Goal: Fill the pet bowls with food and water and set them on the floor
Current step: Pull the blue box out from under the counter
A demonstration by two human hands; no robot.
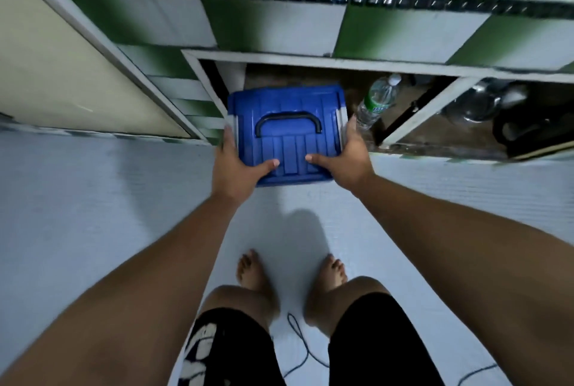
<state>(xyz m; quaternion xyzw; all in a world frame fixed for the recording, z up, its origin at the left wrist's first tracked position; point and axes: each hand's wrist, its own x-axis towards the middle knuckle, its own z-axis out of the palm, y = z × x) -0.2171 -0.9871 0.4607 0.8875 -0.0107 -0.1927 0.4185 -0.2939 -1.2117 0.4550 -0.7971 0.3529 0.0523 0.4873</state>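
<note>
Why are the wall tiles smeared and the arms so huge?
Head view: the wall tiles are motion-blurred, while the blue box is sharper; the wide-angle lens stretches the forearms near the edges; a soft shadow falls on the floor before the feet.

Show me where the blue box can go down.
Bare floor lies left, below the door, and between the blue box and feet. Crowded: the cupboard, with a bottle beside the box; dark items fill its right compartment.
</note>
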